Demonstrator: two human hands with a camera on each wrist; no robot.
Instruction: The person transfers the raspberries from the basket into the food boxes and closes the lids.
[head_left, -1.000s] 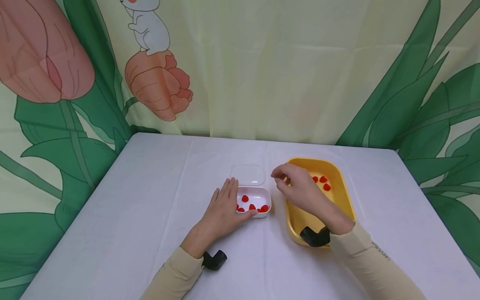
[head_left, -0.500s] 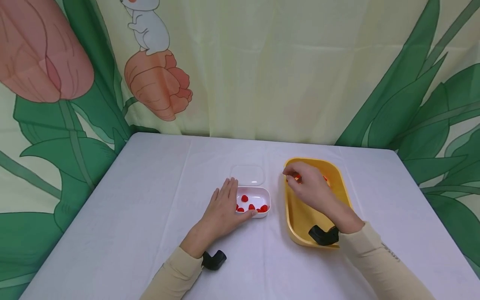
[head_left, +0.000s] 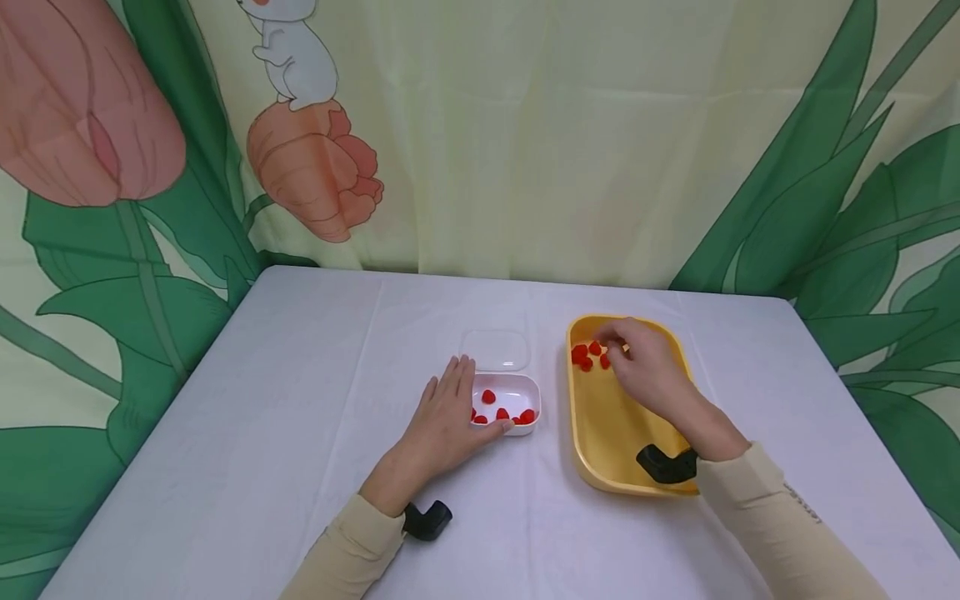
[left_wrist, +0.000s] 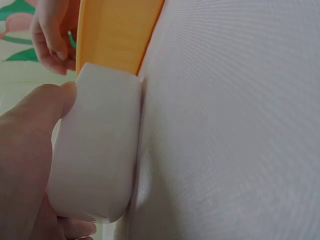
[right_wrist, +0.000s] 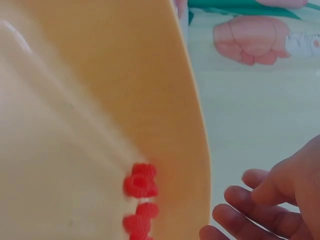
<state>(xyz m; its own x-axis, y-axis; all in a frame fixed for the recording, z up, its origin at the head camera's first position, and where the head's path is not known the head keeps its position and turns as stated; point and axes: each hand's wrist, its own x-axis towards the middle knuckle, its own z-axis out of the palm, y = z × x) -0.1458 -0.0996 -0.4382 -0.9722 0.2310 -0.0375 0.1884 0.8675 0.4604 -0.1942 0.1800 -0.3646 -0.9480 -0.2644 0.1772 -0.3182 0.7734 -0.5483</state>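
My left hand (head_left: pixel 441 417) rests with straight fingers along the left side of a small white box (head_left: pixel 527 395), its thumb lying along the near rim. Several red raspberries (head_left: pixel 488 397) lie in that box. In the left wrist view the thumb touches the upper edge of the white box (left_wrist: pixel 97 145). My right hand (head_left: pixel 647 367) is over the far end of a yellow tray (head_left: pixel 609 429), fingers loosely bent. More raspberries (head_left: pixel 580 354) sit beside its fingertips. No raspberry shows between the fingers of the right hand (right_wrist: pixel 282 200) in the right wrist view.
A clear lid (head_left: pixel 495 350) lies flat just behind the white box. White cloth covers the table (head_left: pixel 300 400). A printed curtain (head_left: pixel 540 150) hangs behind the table's far edge. Each wrist wears a black mount (head_left: pixel 427 521).
My right hand has moved right, from the tray's left rim to farther over the tray, uncovering raspberries on the tray's left side. The left hand and white box have stayed in place.
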